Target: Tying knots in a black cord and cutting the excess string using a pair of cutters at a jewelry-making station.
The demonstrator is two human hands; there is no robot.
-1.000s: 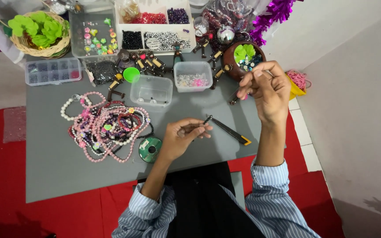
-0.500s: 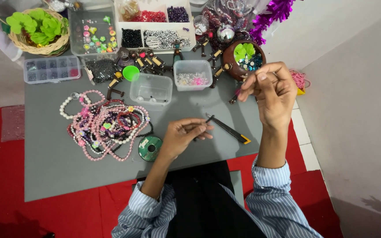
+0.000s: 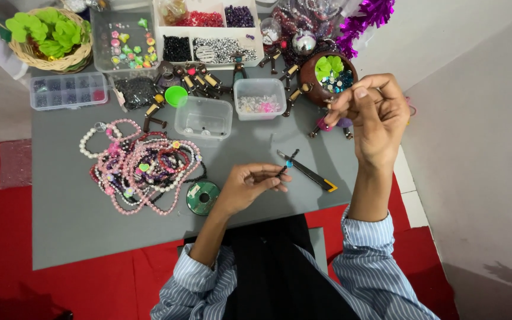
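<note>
Short dark beaded strand pinched in left hand, slanting up-right.
Right hand raised well apart, fingertips closed, perhaps on thread.

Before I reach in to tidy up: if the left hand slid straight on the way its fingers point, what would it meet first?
Probably the dark utility knife with the yellow end, lying just past the left hand; height is unclear.

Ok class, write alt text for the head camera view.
A person's left hand pinches a short string of dark beads over a grey table, right hand raised near a brown bowl. Pink bead necklaces lie left.
</note>
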